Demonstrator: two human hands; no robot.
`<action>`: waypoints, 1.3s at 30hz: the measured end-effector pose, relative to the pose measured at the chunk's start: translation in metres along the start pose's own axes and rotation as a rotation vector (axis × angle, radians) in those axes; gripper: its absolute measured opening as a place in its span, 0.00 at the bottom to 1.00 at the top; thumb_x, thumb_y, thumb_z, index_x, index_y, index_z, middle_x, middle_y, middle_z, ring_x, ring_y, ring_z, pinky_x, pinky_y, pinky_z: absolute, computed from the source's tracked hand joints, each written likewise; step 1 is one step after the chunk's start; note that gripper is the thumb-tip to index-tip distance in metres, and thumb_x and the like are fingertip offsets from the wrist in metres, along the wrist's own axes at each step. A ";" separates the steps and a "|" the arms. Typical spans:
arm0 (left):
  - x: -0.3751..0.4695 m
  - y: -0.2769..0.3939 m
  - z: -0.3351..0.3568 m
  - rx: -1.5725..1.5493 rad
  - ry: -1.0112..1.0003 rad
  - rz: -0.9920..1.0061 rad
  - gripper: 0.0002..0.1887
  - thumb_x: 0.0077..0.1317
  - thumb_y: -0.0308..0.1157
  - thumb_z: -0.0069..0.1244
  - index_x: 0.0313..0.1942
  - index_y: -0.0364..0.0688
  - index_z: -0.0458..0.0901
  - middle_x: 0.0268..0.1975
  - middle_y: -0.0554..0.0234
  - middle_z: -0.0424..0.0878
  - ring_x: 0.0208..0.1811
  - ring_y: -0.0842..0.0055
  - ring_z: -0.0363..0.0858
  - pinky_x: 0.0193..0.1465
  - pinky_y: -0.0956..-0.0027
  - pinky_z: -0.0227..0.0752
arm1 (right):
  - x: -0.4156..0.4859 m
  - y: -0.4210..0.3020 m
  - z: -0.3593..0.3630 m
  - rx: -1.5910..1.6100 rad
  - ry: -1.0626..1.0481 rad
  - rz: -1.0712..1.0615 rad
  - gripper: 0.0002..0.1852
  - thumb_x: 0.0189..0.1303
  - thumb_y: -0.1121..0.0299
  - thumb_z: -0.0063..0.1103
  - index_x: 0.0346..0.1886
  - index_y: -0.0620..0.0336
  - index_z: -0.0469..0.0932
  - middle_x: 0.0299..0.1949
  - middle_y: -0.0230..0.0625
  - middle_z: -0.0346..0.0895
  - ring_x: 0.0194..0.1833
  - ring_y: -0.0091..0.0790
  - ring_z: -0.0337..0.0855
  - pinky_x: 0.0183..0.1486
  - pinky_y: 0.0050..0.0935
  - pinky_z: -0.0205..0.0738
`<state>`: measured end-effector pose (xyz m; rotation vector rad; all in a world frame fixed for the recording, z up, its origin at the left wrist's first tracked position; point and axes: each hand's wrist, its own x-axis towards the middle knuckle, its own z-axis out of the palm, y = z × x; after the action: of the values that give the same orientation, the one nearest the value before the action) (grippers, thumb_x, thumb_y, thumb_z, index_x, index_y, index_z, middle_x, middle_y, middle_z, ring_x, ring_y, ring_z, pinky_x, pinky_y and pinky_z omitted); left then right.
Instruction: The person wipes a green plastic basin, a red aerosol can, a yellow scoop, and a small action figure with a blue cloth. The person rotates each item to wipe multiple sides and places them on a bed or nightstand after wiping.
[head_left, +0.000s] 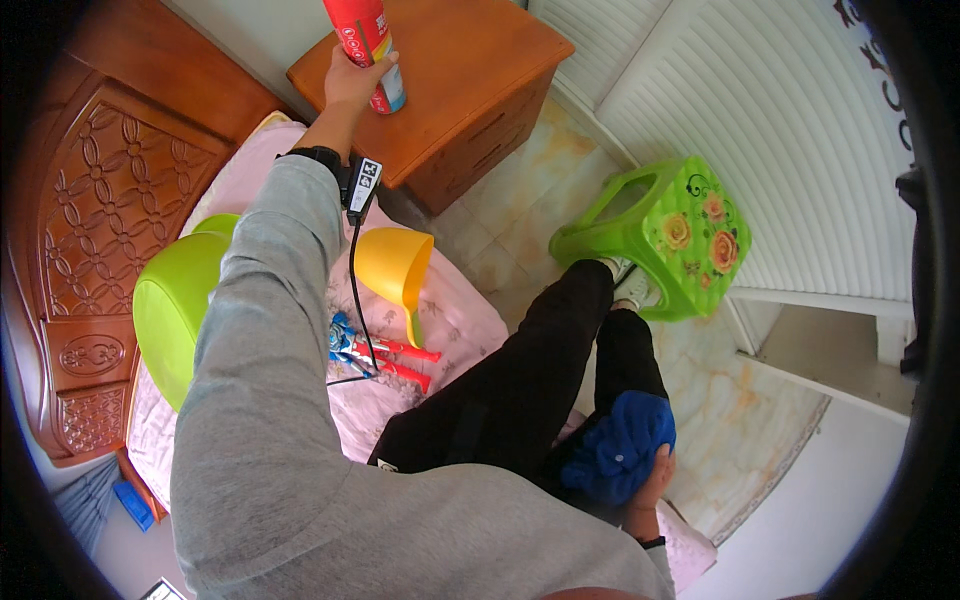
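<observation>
With my left arm stretched out, my left hand (360, 79) is wrapped around a red spray can (361, 30) with white, yellow and blue areas and printed writing. The can is over the top of a brown wooden nightstand (457, 52); whether its base rests on the wood I cannot tell. A crumpled blue cloth (626, 450) lies over my dark-trousered leg. My right hand (654, 484) grips the near right edge of this cloth, some fingers hidden behind it.
On the pink bedding (465, 322) lie a yellow plastic dipper (390, 259), a blue-and-red toy figure (375, 349) and a green plastic basin (169, 315). A black cable (354, 277) hangs from my left wrist. By my feet stands a green flowered stool (697, 240), near white louvred doors (750, 112).
</observation>
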<state>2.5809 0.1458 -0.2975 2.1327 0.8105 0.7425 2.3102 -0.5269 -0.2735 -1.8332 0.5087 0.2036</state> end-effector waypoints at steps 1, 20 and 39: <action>0.002 -0.001 0.002 0.027 0.007 0.004 0.43 0.44 0.53 0.68 0.55 0.38 0.68 0.50 0.50 0.81 0.52 0.62 0.81 0.55 0.63 0.73 | -0.001 -0.003 0.002 -0.005 -0.007 -0.010 0.28 0.70 0.51 0.44 0.54 0.72 0.72 0.50 0.45 0.77 0.49 0.36 0.77 0.56 0.33 0.68; -0.223 0.079 -0.085 0.252 -0.232 0.326 0.50 0.54 0.54 0.60 0.65 0.28 0.56 0.63 0.33 0.64 0.66 0.48 0.62 0.68 0.56 0.56 | -0.007 0.002 0.001 0.201 -0.070 -0.006 0.27 0.69 0.50 0.45 0.52 0.69 0.74 0.48 0.42 0.77 0.47 0.33 0.77 0.55 0.31 0.69; -0.373 0.070 -0.070 -0.357 -0.381 -0.535 0.25 0.62 0.34 0.47 0.56 0.31 0.63 0.39 0.46 0.80 0.37 0.57 0.83 0.43 0.58 0.78 | -0.101 -0.077 -0.030 0.989 -0.440 -0.415 0.26 0.70 0.59 0.41 0.65 0.66 0.63 0.59 0.46 0.71 0.58 0.41 0.74 0.63 0.38 0.67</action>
<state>2.3163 -0.1349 -0.2952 1.5642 0.9024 0.1711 2.2510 -0.5119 -0.1583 -0.8464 -0.1051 0.0436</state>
